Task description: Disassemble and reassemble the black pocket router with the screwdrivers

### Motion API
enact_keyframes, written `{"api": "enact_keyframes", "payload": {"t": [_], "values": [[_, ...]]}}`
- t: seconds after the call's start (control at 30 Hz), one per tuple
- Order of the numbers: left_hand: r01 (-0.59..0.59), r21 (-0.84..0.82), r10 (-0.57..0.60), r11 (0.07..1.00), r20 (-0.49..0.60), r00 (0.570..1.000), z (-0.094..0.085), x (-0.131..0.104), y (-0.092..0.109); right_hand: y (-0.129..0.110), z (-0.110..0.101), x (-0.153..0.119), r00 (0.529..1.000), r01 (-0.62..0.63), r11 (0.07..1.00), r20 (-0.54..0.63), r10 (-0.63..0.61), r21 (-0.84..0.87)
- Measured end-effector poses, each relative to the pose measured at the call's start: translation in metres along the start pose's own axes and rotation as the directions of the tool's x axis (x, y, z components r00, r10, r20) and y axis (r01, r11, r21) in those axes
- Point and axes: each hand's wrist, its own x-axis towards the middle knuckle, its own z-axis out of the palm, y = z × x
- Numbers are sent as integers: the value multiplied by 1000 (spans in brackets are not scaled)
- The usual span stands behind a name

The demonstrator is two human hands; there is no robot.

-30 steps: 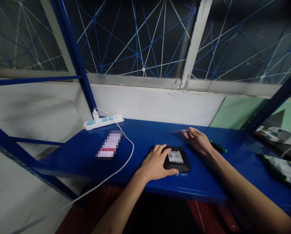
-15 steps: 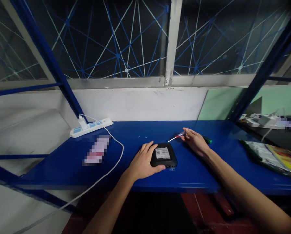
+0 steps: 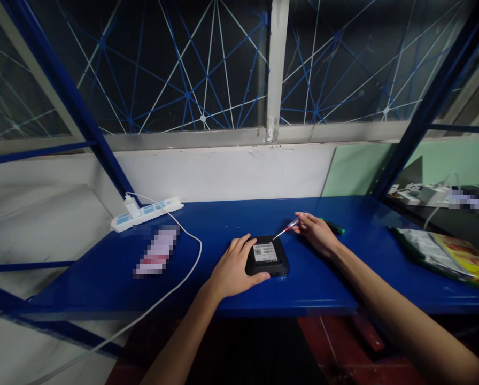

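A flat black box-shaped electronic device point(image 3: 280, 263) with a white printed label point(image 3: 264, 252) facing up lies on the blue table. My left hand point(image 3: 234, 266) grips its left side, thumb along the front edge and fingers over the far left corner. In my right hand point(image 3: 314, 231) is a screwdriver point(image 3: 291, 224) with a clear handle and a red band, pinched between thumb and fingers. Its shaft slants down to the left, and the tip is at the device's far right corner; whether it touches is too small to tell.
Behind my right hand lies a green-handled tool point(image 3: 333, 226). A white power strip point(image 3: 147, 213) with a plugged-in charger stands at the back left, its white cable point(image 3: 200, 251) crossing the table. A blurred-out item point(image 3: 157, 251) lies left, a shiny food packet point(image 3: 443, 254) right.
The screwdriver's tip has moved down and slightly left, from just beyond the device's far edge to its far right corner. My left hand keeps its hold. The camera view has shifted slightly.
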Motion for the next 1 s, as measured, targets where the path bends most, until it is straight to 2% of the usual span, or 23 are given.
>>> {"api": "enact_keyframes", "payload": {"t": [0.23,0.67,0.83,1.0], "values": [[-6,-4,6,1000,-11,1000,3,0,-1,1,-1,1,998,56,996,-12,-56,-63],[7,-5,-7,1000,2,1000,3,0,0,4,-5,8,986,102,987,-123,-117,-121],[4,-5,-4,1000,2,1000,3,0,0,10,7,13,990,93,980,-88,-110,-177],[-1,3,1,1000,-8,1000,3,-1,3,15,27,30,996,65,963,-41,-78,-261]]}}
